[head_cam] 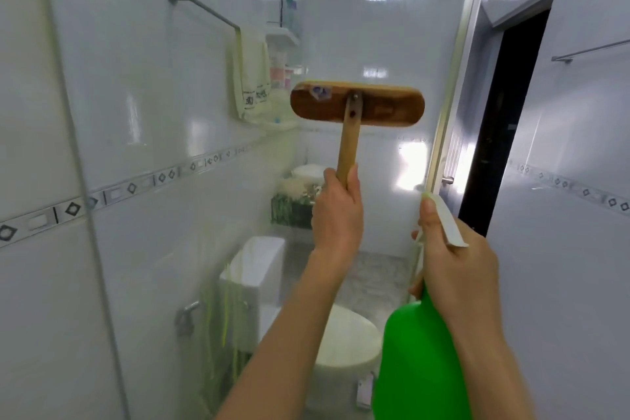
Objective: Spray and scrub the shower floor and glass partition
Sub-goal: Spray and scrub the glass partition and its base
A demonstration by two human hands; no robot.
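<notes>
- glass partition point(163, 95) walls off front and left; toilet point(344, 334) and towel point(252, 78) sit behind it
- brush point(357, 107) up at glass centre, spray bottle point(419, 351) fills lower right
- free gap right of metal frame point(455, 85), toward dark doorway point(497, 119)

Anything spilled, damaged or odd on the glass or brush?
Yellow-green streaks run down the glass partition in front of the toilet tank, likely sprayed cleaner. The brush head carries a torn sticker remnant.
</notes>
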